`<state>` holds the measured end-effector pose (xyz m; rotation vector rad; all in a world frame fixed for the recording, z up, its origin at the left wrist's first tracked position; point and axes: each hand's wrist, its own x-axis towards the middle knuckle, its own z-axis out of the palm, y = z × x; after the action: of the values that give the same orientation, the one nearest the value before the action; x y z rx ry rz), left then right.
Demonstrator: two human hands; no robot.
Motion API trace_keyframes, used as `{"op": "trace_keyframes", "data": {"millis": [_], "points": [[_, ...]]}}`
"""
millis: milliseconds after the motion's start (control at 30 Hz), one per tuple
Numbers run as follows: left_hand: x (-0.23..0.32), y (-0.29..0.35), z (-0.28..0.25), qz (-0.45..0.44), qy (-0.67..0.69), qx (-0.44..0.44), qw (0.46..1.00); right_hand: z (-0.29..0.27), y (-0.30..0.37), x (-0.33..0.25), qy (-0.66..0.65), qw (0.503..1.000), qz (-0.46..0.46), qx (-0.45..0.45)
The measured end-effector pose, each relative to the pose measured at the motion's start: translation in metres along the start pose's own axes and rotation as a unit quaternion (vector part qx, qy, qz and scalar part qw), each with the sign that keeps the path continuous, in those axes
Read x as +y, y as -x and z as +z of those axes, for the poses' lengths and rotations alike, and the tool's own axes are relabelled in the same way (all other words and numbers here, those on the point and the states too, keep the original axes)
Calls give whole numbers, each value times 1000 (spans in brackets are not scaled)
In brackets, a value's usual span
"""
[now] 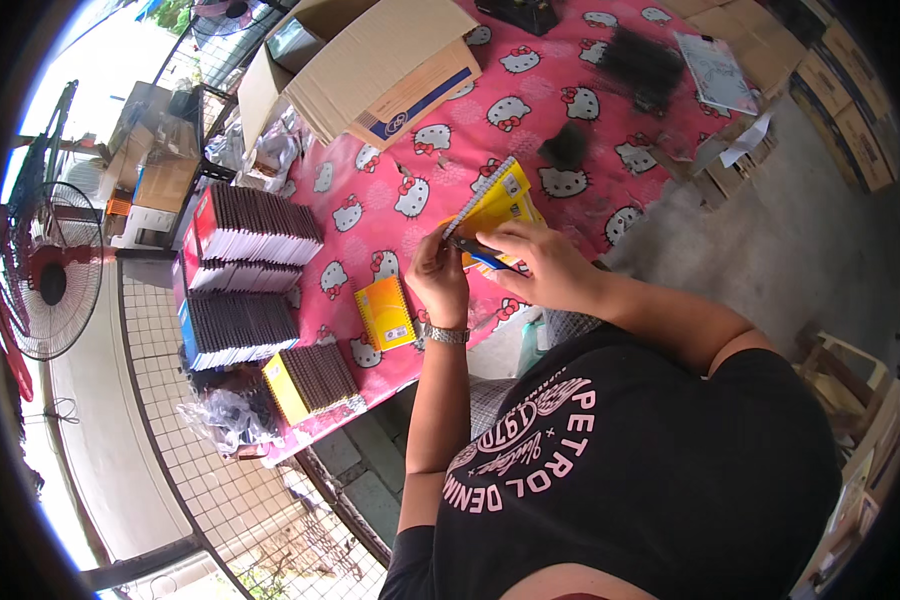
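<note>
A yellow spiral-bound notebook (507,207) is held tilted above the pink tablecloth, its coil along the left edge. My left hand (438,275) is closed on the lower end of that coil. Closed around blue-handled pliers (488,257), my right hand (550,264) brings the dark jaws against the coil, close to my left fingertips. Whether the jaws grip the wire is too small to tell. Another yellow spiral notebook (385,312) lies flat just left of my left wrist.
Tall stacks of spiral notebooks (255,235) line the table's left side, with a shorter yellow-covered row (315,382) nearer me. An open cardboard box (385,75) stands at the back. Black wire bundles (642,70) lie far right. A standing fan (55,280) is at the left.
</note>
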<state>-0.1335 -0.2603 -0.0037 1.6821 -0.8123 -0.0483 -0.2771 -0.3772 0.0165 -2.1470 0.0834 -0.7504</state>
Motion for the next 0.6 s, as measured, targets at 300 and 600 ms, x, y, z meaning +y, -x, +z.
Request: {"op": "trace_keyframes", "data": {"millis": [300, 600], "points": [[-27, 14, -42, -133, 148, 183, 963, -27, 14, 36, -28, 994, 98, 47], [-135, 106, -165, -190, -452, 214, 845, -70, 53, 145, 200, 977, 43, 51]]}}
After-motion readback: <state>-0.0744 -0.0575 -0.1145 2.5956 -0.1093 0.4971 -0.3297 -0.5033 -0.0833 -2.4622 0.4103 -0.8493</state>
